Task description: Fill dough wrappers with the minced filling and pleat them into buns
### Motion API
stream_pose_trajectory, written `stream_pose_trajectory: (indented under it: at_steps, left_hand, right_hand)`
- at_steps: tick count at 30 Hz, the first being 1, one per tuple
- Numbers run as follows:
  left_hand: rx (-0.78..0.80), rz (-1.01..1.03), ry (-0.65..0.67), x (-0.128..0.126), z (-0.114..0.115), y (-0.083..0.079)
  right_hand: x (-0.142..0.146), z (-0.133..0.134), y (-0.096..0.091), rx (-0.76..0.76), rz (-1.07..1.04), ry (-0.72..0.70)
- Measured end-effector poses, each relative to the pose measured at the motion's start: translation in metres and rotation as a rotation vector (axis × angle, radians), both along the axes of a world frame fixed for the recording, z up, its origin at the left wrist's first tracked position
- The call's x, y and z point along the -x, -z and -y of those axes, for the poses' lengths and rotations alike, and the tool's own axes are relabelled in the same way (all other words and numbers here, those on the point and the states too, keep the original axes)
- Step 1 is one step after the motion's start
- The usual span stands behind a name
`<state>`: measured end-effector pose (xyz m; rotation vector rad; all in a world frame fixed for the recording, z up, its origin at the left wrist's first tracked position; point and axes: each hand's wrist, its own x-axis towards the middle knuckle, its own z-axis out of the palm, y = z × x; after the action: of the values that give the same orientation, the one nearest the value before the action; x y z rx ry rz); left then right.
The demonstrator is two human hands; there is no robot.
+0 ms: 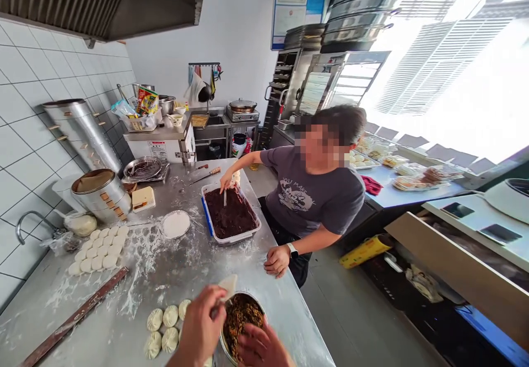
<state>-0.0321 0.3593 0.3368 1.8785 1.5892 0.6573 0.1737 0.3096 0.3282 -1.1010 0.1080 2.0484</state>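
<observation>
In the head view, my left hand (203, 318) is closed, with a thin round dough wrapper (229, 285) pinched at its fingertips. Something dark shows by its thumb, too small to name. Just below the wrapper stands a metal bowl (223, 338) of dark chopped filling (243, 318). My right hand (264, 346) is over the near side of that bowl, fingers stretched out and slightly blurred; I see nothing held in it. Several pleated buns (162, 328) sit left of my left hand, which partly hides some of them.
Opposite, a person (314, 190) works a utensil in a tub (237, 240) of dark paste. Flattened dough rounds (99, 250) lie at left, near a long wooden strip (78, 318). A plate of white flour (175, 224) and a knife (206, 175) lie farther back.
</observation>
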Motion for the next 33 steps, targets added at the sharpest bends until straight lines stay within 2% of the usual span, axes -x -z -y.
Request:
stream_pose_trajectory:
  at_steps: [2, 4, 6, 9, 11, 13, 15, 17, 22, 28, 33]
  left_hand:
    - [-0.092, 0.051, 0.166, -0.020, 0.041, -0.002]
    - [-0.205, 0.118, 0.241, -0.026, 0.067, -0.003]
    - [-0.225, 0.197, 0.171, -0.022, 0.074, -0.008]
    - [-0.078, 0.234, 0.038, -0.011, 0.057, -0.028]
    - [0.042, 0.227, 0.052, -0.009, 0.044, -0.045]
    - [0.136, 0.251, 0.083, -0.011, 0.036, -0.059]
    - [0.179, 0.276, 0.065, -0.014, 0.037, -0.064]
    - [0.190, 0.299, 0.003, -0.018, 0.042, -0.062]
    - [0.249, 0.419, -0.137, -0.021, 0.051, -0.050]
    - [0.396, 0.401, -0.020, -0.019, 0.048, -0.047]
    - [0.301, 0.368, -0.067, -0.019, 0.054, -0.046]
  right_hand:
    - [0.006, -0.006, -0.020, -0.085, -0.115, 0.097]
    - [0.008, -0.008, -0.040, -0.146, -0.236, 0.180]
    - [0.008, -0.006, -0.058, -0.193, -0.282, 0.176]
    - [0.012, -0.001, -0.070, -0.261, -0.265, 0.099]
    - [0.017, 0.003, -0.071, -0.308, -0.175, 0.041]
    - [0.023, 0.006, -0.068, -0.363, 0.049, -0.032]
    - [0.025, 0.008, -0.064, -0.404, 0.296, -0.108]
    - [0.024, 0.009, -0.060, -0.429, 0.443, -0.146]
    - [0.016, 0.011, -0.055, -0.487, 0.495, -0.183]
    - [0.016, 0.016, -0.052, -0.484, 0.503, -0.148]
    - [0.012, 0.018, -0.059, -0.529, 0.471, -0.160]
